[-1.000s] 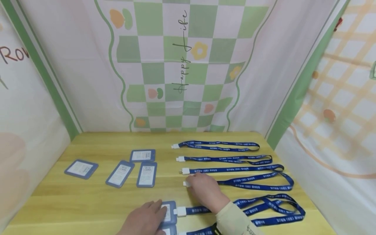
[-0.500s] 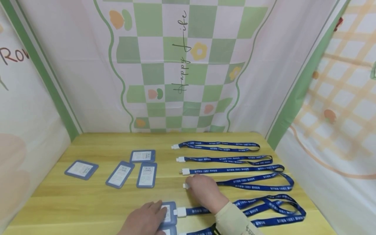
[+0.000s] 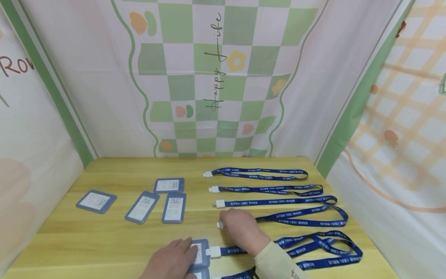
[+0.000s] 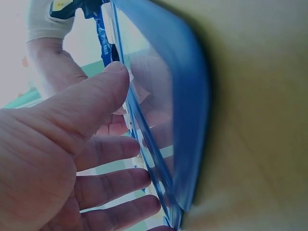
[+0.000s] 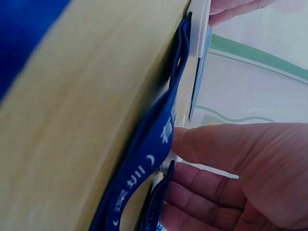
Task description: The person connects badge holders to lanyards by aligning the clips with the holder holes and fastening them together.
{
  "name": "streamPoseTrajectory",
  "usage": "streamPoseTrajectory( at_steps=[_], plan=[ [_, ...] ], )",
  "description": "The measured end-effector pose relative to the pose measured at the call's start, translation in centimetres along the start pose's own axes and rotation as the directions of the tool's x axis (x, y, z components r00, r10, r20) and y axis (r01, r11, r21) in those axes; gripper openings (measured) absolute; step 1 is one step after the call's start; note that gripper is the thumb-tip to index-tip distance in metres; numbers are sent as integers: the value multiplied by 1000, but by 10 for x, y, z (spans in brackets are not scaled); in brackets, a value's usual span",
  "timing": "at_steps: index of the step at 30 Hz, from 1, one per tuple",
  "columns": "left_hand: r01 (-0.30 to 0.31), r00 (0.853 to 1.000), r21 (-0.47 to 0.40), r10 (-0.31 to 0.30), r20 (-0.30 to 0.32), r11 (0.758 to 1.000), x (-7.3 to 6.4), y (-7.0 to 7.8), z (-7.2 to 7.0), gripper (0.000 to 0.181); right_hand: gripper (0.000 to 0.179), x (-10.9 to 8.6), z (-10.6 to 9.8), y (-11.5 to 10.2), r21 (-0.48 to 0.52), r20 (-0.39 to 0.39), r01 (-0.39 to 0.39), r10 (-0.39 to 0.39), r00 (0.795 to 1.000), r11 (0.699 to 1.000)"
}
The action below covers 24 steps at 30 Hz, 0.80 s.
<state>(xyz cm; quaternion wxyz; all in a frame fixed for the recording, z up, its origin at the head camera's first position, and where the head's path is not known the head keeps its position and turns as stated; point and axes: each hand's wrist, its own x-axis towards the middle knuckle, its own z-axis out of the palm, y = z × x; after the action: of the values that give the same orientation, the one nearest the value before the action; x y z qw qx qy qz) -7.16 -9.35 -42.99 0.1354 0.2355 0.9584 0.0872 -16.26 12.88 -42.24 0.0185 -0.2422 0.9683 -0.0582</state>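
The left hand (image 3: pixel 170 259) lies with fingers loosely extended on a blue-framed badge holder (image 3: pixel 201 252), apparently steadying it on the tabletop (image 3: pixel 104 240); the right hand (image 3: pixel 244 230) pinches a navy lanyard (image 3: pixel 299 222)'s white clip (image 3: pixel 219 224), its strap stretched rightward, perhaps against tangling.

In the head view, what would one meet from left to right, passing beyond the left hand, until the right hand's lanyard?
Leftmost card holder, slanted card holder, lower card holder of the next two, gripped white clip, right hand, its blue lanyard.
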Motion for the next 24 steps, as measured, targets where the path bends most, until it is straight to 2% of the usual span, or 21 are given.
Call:
streamPoseTrajectory(
  at_steps=[8,17,24],
  plan=[
    [-9,1000,12,9,-7,1000,1,-1,0,62,11,-1,1,-2,-4,-4,6,-6,1000,1000],
    [23,1000,-13,-23,21,1000,1,0,-1,63,9,-4,0,-5,17,-7,25,-25,1000,1000],
    [-2,999,8,2,-34,1000,0,-1,-1,64,6,-8,1,-8,-35,-32,53,-54,998,998]
  ],
)
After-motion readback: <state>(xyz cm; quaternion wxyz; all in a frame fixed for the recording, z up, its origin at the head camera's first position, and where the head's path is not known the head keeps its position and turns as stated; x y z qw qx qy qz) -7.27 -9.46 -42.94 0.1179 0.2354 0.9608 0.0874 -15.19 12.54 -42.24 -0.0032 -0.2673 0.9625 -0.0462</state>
